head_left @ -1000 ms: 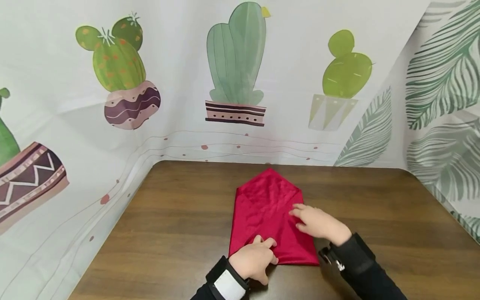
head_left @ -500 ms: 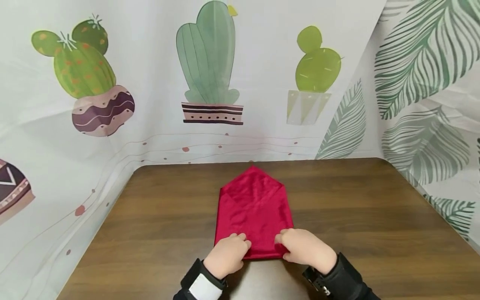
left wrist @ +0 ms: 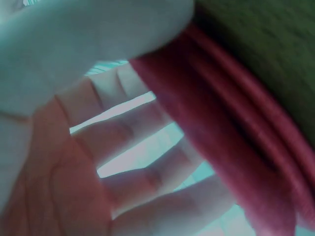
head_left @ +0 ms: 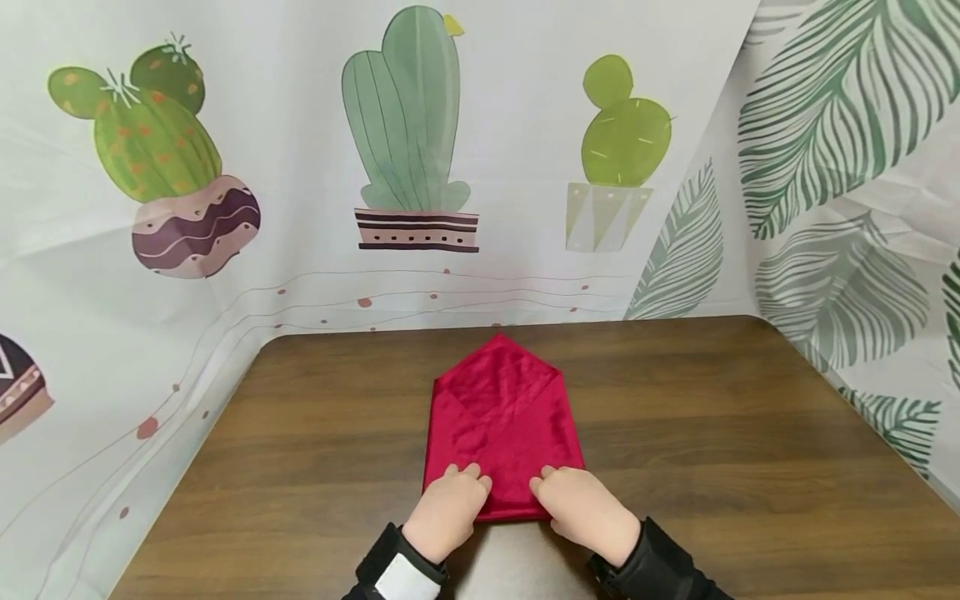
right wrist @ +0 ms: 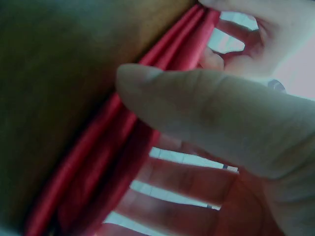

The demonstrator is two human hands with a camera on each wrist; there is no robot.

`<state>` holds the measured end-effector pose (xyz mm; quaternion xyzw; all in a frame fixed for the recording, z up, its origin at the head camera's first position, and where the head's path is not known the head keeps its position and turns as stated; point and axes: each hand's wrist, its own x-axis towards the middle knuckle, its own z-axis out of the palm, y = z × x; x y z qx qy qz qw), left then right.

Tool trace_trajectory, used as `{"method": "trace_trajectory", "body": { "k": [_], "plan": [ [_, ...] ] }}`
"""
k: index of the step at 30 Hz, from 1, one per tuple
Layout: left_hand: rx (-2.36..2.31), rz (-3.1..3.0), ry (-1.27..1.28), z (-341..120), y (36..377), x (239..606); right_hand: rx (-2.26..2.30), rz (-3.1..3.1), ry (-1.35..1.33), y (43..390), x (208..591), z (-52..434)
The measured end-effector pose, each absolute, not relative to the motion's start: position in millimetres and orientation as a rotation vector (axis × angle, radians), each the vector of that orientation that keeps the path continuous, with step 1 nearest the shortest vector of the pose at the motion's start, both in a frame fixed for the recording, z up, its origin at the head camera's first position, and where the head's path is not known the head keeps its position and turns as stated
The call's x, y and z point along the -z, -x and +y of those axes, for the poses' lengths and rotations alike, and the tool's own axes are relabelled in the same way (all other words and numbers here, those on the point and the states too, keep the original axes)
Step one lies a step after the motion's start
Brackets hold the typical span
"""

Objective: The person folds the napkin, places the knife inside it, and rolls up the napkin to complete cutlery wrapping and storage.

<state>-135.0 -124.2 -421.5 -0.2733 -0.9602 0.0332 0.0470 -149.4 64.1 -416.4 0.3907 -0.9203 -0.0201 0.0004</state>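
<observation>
A shiny red cloth (head_left: pixel 498 417) lies folded on the wooden table, its far end a point and its near edge straight. My left hand (head_left: pixel 448 510) grips the left part of that near edge, fingers over the top. In the left wrist view its thumb sits at the layered fold of the cloth (left wrist: pixel 216 123). Toward the right corner, my right hand (head_left: pixel 588 510) pinches the same edge. The right wrist view has the thumb (right wrist: pixel 162 93) across the stacked layers and the fingers on the far side. Both hands' fingertips are partly hidden by the cloth.
The brown wooden table (head_left: pixel 315 433) extends to both sides of the cloth. Behind it hangs a white sheet (head_left: pixel 300 192) printed with cacti, and a leaf-patterned one (head_left: pixel 832 283) is at the right.
My right hand has come down from the cloth's right side to its near edge. The left hand's spread fingers have drawn together at that edge. The head view has shifted right.
</observation>
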Motion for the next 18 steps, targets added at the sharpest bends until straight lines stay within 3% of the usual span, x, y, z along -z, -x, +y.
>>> {"method": "trace_trajectory", "body": {
  "k": [18],
  "plan": [
    [-0.242,-2.698,0.898,-123.1,138.4,426.9,0.093,-2.686,-1.159,148.7,427.4,56.9]
  ]
}}
